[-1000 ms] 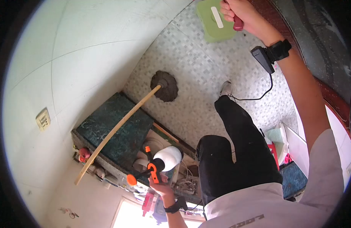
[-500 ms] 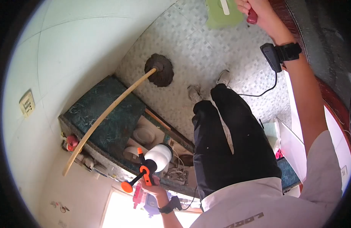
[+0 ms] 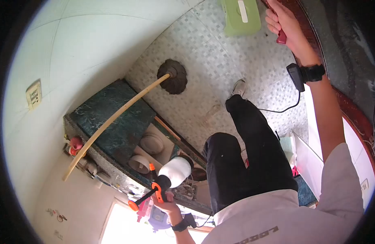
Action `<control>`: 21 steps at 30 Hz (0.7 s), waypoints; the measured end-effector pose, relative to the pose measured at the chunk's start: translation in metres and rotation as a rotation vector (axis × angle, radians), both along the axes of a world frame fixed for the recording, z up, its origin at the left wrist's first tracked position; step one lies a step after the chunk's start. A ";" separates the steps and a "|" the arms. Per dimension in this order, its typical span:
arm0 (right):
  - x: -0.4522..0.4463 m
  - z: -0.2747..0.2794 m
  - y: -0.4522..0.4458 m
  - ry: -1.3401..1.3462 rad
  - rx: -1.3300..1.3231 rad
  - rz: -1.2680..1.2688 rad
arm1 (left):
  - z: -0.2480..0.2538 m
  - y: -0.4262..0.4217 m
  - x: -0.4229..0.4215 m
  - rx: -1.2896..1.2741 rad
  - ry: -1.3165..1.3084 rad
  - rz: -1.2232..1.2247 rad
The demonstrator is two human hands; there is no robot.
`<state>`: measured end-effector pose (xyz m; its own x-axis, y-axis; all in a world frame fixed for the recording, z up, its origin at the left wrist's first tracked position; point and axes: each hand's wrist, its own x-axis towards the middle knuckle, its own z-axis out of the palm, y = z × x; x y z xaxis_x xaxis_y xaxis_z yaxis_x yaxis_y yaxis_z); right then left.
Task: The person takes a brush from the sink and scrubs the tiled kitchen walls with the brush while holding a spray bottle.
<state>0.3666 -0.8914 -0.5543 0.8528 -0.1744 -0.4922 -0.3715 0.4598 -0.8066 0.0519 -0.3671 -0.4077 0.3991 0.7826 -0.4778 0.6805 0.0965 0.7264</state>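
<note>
While left hand [image 3: 168, 205] grips spray bottle [image 3: 176, 171] near counter [image 3: 104, 101], right hand [image 3: 288, 23], well apart from it, clasps red handle [image 3: 281, 38].

green box [image 3: 241, 25] cropped at top; right hand [image 3: 285, 24] partly hides red handle [image 3: 281, 38].

We log a mosaic floor [image 3: 203, 61]: dark pole head [image 3: 173, 84] near its wall-side edge, green box [image 3: 231, 21] beyond, one shoe [image 3: 238, 88] well inward.
</note>
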 end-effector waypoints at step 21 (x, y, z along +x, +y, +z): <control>0.040 -0.008 -0.018 -0.231 -0.086 -0.234 | -0.046 0.025 0.045 0.079 0.049 -0.267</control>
